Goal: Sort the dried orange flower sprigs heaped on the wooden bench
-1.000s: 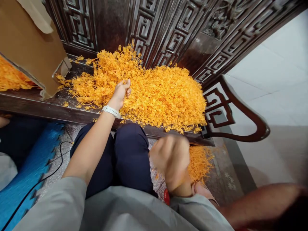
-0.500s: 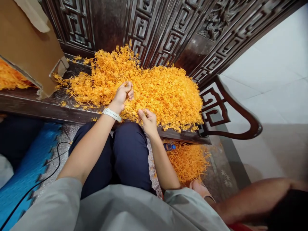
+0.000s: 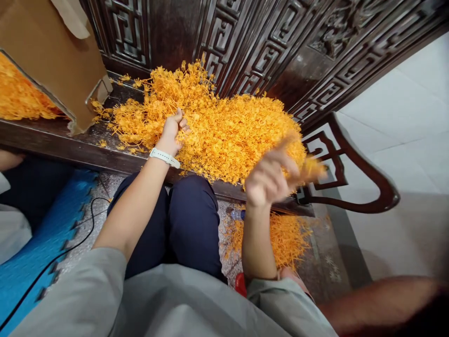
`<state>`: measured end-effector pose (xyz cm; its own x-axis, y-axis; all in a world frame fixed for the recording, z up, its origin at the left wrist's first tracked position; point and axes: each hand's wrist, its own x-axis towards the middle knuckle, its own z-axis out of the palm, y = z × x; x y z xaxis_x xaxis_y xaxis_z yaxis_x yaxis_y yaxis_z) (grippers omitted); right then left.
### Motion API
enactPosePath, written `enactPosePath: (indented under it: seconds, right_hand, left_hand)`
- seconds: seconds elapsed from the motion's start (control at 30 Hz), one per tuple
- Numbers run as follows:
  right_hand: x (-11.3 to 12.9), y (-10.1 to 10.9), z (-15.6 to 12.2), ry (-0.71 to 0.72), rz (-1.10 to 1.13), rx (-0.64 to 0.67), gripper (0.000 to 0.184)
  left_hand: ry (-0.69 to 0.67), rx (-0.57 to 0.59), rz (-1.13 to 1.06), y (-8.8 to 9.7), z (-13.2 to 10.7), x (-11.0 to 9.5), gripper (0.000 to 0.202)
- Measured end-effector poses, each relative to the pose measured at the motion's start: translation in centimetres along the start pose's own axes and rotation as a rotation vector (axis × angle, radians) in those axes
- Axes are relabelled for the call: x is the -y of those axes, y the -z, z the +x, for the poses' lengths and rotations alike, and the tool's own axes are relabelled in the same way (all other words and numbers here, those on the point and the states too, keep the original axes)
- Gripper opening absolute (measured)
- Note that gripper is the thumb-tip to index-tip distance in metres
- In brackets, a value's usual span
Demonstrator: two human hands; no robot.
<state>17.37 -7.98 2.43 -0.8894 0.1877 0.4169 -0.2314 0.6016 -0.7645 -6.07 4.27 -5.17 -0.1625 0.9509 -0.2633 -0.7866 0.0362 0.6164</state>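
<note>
One orange heap (image 3: 224,145) | just beyond left hand (image 3: 172,131) | behind right hand (image 3: 267,182)

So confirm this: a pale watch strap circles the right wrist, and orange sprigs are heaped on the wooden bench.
No: the head view shows the pale watch strap around the left wrist. The orange sprigs are indeed heaped on the wooden bench.
</note>
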Motion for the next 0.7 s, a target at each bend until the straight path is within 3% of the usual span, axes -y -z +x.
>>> enactPosePath:
  seconds: [0.07, 0.13, 0.17, 0.2, 0.3, 0.4, 0.53, 0.57, 0.6, 0.63, 0.7]
  right_hand:
    - [-2.4, 1.0, -0.5, -0.161, 0.072, -0.455, 0.043]
    - [-4.5, 0.4, -0.6, -0.375, 0.147, -0.905, 0.032]
    - [-5.4, -0.2, -0.6, -0.481, 0.137, -1.031, 0.032]
    - [-6.2, -1.0, -0.4, -0.563, 0.099, -1.066, 0.036]
    - [-8.1, -2.5, 0.5, -0.669, 0.082, -0.973, 0.045]
    - [-8.2, -3.1, 1.6, -0.695, 0.443, -0.919, 0.040]
    - [-4.6, -5.9, 2.6, -0.647, 0.911, -0.946, 0.038]
    - [-3.2, -7.2, 2.7, -0.607, 0.958, -0.884, 0.036]
    - [-1.8, -8.4, 2.7, -0.557, 0.968, -0.734, 0.035]
    - [-0.4, -9.5, 2.6, -0.476, 0.949, -0.493, 0.033]
    - [2.1, -10.6, 2.3, -0.218, 0.788, 0.117, 0.030]
  left_hand:
    - [0.012, 0.025, 0.013, -0.7, -1.1, 0.5, 0.040]
    - [0.025, 0.082, 0.027, -1.3, -1.9, 1.2, 0.040]
    - [0.026, 0.111, 0.034, -1.6, -2.2, 1.6, 0.038]
    - [0.023, 0.137, 0.043, -1.9, -2.4, 2.1, 0.036]
    - [0.006, 0.214, 0.089, -2.4, -3.1, 3.2, 0.029]
    - [-0.013, 0.209, 0.152, -2.7, -3.5, 3.7, 0.025]
    - [-0.033, 0.104, 0.118, -2.6, -2.8, 3.5, 0.028]
    - [-0.029, 0.092, 0.099, -2.4, -2.4, 3.4, 0.030]
    - [-0.024, 0.066, 0.080, -2.1, -1.8, 3.2, 0.032]
    - [-0.028, 0.018, 0.059, -1.9, -1.2, 2.9, 0.035]
    - [-0.050, -0.081, 0.025, -1.3, -0.1, 2.3, 0.044]
